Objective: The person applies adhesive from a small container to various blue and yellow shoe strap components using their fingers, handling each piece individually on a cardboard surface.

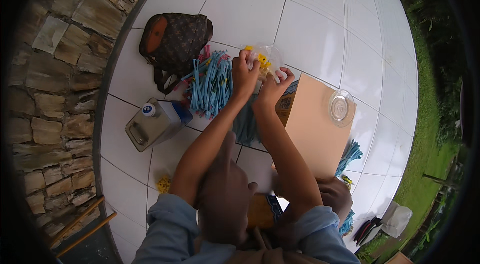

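Out in front of me, both hands are at a small see-through plastic bag point(275, 54) with small yellow pieces point(263, 60) in it. My left hand point(244, 76) pinches the bag's left side between thumb and fingers. On the opposite side, my right hand point(273, 86) has its fingers closed on the lower right edge. A heap of thin light-blue strips point(212, 84), some with pink or yellow ends, lies on the tiles just left of my left hand. The bag partly hides what lies beneath it.
A dark patterned backpack point(182, 39) and a metal canister with a white cap point(159, 121) stand left. At right, a glass dish point(340, 108) rests on a tan box point(317, 124); blue bundles point(351, 156) lie beyond. Yellow pieces point(163, 184) sit lower left. A stone wall point(47, 129) borders the floor.
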Tool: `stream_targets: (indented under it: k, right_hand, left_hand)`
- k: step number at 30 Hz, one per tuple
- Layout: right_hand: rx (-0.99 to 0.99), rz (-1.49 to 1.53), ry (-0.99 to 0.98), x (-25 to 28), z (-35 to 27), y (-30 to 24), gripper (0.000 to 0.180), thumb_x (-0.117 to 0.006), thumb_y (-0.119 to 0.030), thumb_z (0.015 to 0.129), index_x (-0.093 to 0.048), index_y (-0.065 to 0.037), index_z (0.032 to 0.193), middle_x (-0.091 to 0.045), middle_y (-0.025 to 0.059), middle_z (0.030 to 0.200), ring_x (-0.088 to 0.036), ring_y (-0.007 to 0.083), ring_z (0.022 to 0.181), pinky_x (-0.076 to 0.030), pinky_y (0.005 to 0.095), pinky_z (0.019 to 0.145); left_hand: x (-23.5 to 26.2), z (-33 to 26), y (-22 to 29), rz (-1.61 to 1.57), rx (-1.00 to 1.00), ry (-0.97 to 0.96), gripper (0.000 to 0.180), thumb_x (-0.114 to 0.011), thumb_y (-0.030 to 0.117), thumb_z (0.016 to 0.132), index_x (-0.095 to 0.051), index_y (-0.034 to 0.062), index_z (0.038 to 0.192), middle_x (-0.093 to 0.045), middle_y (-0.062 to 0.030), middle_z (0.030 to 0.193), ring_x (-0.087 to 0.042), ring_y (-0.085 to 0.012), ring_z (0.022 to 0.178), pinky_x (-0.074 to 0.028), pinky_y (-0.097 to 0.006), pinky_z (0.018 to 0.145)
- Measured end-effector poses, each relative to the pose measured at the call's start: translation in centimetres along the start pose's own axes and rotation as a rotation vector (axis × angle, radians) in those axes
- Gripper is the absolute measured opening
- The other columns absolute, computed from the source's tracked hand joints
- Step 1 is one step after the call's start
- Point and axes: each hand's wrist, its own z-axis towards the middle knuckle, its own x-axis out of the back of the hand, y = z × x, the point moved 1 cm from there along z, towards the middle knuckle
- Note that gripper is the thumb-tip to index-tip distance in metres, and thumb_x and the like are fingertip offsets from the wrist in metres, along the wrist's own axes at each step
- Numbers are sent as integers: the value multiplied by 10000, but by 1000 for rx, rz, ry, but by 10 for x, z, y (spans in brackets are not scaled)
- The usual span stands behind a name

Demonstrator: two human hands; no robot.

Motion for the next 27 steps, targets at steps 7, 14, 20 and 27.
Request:
stream_targets:
  k: [7,14,20,27]
  right_hand:
    - [407,-251,-265,71,-51,-154,564,-663,-236,827,-272,-15,1168,-432,160,1008,-514,221,893,-474,304,688]
    - [458,-419,-339,160,-50,-178,473,-575,-115,866,-261,-33,1209,-581,151,787,-572,203,717,-462,315,619]
    - [432,-756,-452,195,-42,-140,499,-552,1,809,-272,-40,1220,-594,170,682,-607,353,644,-466,429,594]
    - [378,-1059,-452,193,-39,-142,614,-569,22,768,-257,-39,1293,-580,201,761,-581,396,742,-470,456,634]
  left_hand:
    - [73,-30,173,-263,8,-276,267,-537,252,884,-389,31,913,-565,-170,778,-576,-289,675,-452,-366,641]
    - [41,-97,191,-109,-79,-422,315,-513,329,908,-423,29,945,-566,-155,797,-562,-263,729,-449,-332,674]
    - [38,-123,180,547,-77,-817,309,-508,153,871,-343,86,1123,-593,-239,874,-580,-409,860,-472,-480,656]
    - [14,-115,172,354,-544,-577,272,-527,-6,787,-493,36,1054,-612,-182,816,-600,-375,815,-481,-452,672]
